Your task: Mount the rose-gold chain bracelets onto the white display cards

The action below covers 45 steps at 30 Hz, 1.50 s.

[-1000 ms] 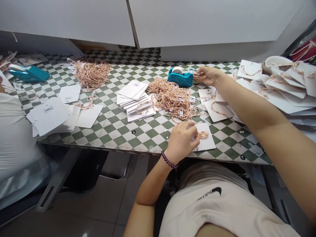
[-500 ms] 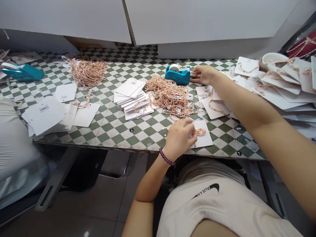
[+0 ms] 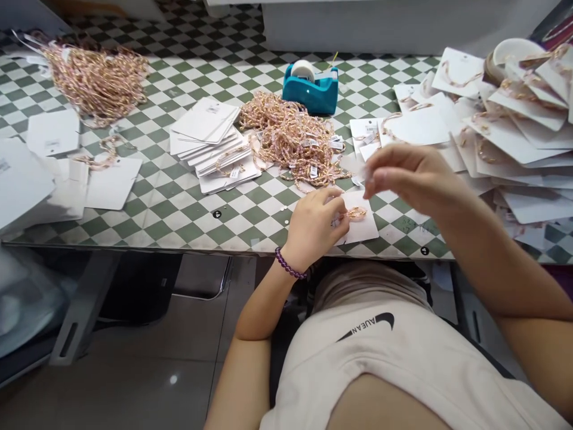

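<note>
My left hand (image 3: 316, 224), with a purple bead bracelet at its wrist, rests on a white card (image 3: 364, 229) near the table's front edge. Its fingers are closed on a pink-and-gold beaded bracelet (image 3: 357, 213) and press it against the card. My right hand (image 3: 409, 176) is raised just right of that card, thumb and forefinger pinched. From its fingertips sticks out a faint, see-through piece of tape (image 3: 357, 167). Behind both hands lies a heap of beaded bracelets (image 3: 295, 137), with a teal tape dispenser (image 3: 311, 92) at its back edge.
Left of the heap is a stack of white cards (image 3: 206, 128). Many cards with bracelets (image 3: 514, 143) pile up at the right, around a white roll (image 3: 517, 51). More bracelets (image 3: 101, 83) and loose cards (image 3: 114, 185) lie far left on the checkered table (image 3: 174, 224).
My right hand has come from the tape dispenser toward the front card, with tape at its fingertips. My left hand stays on the bracelet and card. The view has tilted down.
</note>
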{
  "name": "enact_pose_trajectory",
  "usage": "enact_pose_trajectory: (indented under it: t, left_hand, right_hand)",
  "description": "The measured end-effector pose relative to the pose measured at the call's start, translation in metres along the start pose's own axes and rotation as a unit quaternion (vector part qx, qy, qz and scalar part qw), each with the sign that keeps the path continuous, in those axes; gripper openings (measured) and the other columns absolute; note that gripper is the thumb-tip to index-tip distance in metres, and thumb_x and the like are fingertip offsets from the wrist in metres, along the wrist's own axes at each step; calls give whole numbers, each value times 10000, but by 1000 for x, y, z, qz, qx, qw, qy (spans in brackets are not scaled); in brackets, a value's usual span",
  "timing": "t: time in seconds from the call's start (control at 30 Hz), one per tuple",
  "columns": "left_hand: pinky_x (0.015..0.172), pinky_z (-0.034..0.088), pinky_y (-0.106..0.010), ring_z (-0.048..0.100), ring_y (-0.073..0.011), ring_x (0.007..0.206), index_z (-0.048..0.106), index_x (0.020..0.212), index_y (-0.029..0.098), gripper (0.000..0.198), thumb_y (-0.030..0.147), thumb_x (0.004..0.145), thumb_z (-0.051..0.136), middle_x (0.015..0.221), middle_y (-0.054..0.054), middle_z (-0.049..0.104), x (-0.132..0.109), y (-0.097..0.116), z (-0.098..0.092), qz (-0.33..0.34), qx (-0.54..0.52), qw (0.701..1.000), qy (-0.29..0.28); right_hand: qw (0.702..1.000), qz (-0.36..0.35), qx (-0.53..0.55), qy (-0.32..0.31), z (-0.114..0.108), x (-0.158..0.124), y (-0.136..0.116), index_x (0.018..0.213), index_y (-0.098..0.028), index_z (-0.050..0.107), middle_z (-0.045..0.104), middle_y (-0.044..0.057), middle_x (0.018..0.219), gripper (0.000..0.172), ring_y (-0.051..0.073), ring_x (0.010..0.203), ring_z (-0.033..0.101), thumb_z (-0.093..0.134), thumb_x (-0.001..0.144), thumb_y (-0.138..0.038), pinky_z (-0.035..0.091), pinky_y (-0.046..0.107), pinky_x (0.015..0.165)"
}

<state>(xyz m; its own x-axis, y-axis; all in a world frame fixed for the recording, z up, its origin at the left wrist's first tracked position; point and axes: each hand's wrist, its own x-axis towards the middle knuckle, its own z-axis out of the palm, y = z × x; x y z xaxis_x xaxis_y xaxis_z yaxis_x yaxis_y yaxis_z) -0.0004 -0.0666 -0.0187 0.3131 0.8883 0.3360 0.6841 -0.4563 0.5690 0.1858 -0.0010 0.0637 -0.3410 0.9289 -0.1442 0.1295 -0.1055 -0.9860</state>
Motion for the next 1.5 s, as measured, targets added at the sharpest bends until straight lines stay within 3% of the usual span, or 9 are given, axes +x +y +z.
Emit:
enact_pose_trajectory:
  t: [0.07, 0.17, 0.27, 0.4, 0.5, 0.67, 0.83, 1.33, 1.5]
  left_hand:
    - [956, 531, -394, 678, -255, 1137, 657, 849, 191, 51, 196, 900, 656, 1218, -75, 723, 0, 1, 0, -6, 0, 1000, -2]
    - [965, 525, -396, 674, -256, 1144, 662, 855, 189, 51, 203, 903, 652, 1223, -83, 721, 2, 2, 0, -17, 4, 1000, -16]
    - [972, 521, -392, 670, -254, 1155, 661, 853, 192, 53, 207, 903, 655, 1234, -86, 719, 2, 2, -1, -24, 4, 999, -23]
    - [992, 515, -399, 667, -255, 1166, 660, 860, 194, 41, 196, 900, 656, 1252, -81, 716, 2, 3, -2, -25, 0, 999, -24]
    - [994, 514, -402, 665, -255, 1168, 655, 857, 195, 54, 199, 910, 648, 1254, -80, 716, 2, 2, -2, -25, 1, 999, -26]
    - [994, 512, -401, 662, -252, 1168, 657, 859, 197, 46, 204, 904, 664, 1254, -79, 715, 2, 1, 0, -22, 0, 1000, -18]
    - [979, 512, -386, 669, -246, 1155, 652, 835, 187, 63, 184, 898, 659, 1246, -77, 716, 2, 1, -1, -16, 1, 1000, -20]
    - [1003, 508, -397, 659, -254, 1174, 660, 851, 191, 45, 185, 895, 653, 1266, -84, 713, 3, 4, -3, -35, -2, 999, -30]
    - [1002, 508, -396, 658, -253, 1165, 656, 842, 190, 40, 179, 880, 660, 1269, -82, 711, 3, 3, -3, -33, 0, 999, -30]
  right_hand:
    - [998, -6, 38, -49, 2, -21, 23, 926, -183, 731, 688, 9, 761, 270, 115, 689, 659, 859, 758, -350, 571, 251, 669]
    - [995, 30, 72, -62, 0, -40, 42, 1013, -217, 766, 661, -9, 669, 312, 109, 607, 637, 855, 766, -385, 559, 243, 600]
    - [998, 30, 49, -16, -1, -50, 45, 975, -237, 802, 676, 3, 724, 254, 85, 576, 591, 853, 765, -370, 525, 218, 529]
    - [998, -23, 13, 61, 1, -57, 47, 862, -294, 825, 712, 30, 1039, 105, 93, 712, 595, 849, 761, -303, 507, 205, 517]
    - [996, -12, 26, 87, 3, -60, 52, 886, -315, 827, 711, 25, 1142, 129, 98, 734, 588, 840, 759, -295, 505, 216, 533]
    - [989, 57, 67, 121, 9, -59, 55, 933, -253, 806, 741, 33, 930, 274, 77, 577, 525, 867, 674, -319, 469, 234, 495]
    - [983, 44, 95, 149, 13, -56, 55, 890, -232, 775, 705, 3, 774, 286, 64, 506, 489, 888, 633, -287, 426, 228, 459]
    - [989, 96, -14, 109, 22, -67, 65, 1050, -212, 795, 672, 4, 689, 390, 52, 466, 452, 877, 712, -387, 365, 185, 388]
    - [990, 93, -77, 71, 23, -63, 63, 1165, -168, 770, 728, 48, 795, 479, 82, 551, 533, 835, 740, -379, 381, 183, 403]
